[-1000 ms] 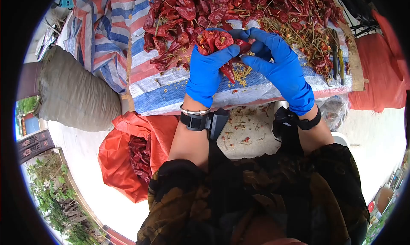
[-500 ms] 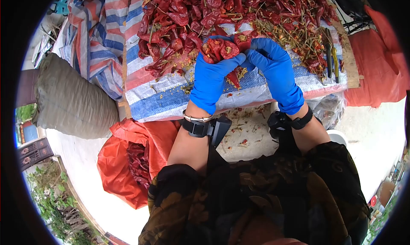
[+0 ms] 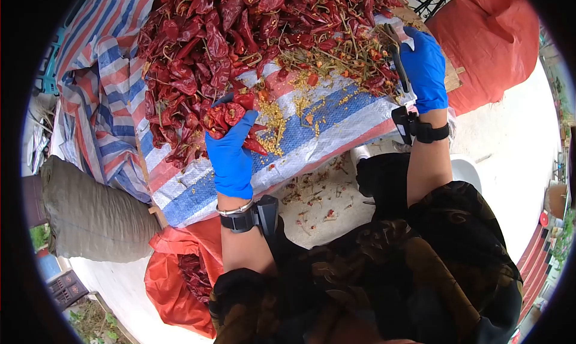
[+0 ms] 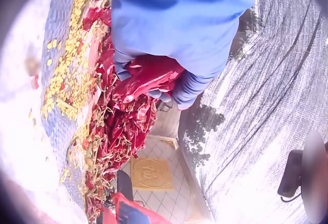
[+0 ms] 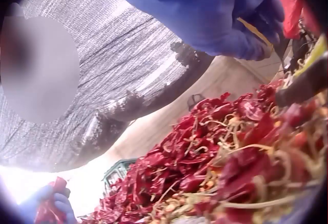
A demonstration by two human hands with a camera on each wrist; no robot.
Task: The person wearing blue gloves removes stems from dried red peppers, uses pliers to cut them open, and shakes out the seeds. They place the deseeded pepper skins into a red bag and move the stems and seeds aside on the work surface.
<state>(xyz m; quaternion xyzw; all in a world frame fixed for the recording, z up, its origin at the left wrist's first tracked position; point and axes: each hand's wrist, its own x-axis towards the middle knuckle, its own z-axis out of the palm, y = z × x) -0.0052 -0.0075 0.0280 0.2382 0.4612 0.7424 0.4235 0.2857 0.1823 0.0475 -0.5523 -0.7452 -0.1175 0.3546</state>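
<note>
The big heap of dried red chillies [image 3: 252, 26] covers the striped tarp [image 3: 336, 122] on the desk, with loose yellow seeds [image 3: 273, 125] and a litter of stems [image 3: 336, 59] on the near side. The left hand [image 3: 231, 155] still grips a bunch of chillies [image 3: 225, 117] at the heap's near edge. The right hand [image 3: 425, 65], which half a second ago met the left over that bunch, has swung out to the desk's right edge and curls round the scissors [image 3: 397, 59], so the work looks to be shifting from hand-sorting to snipping stems.
</note>
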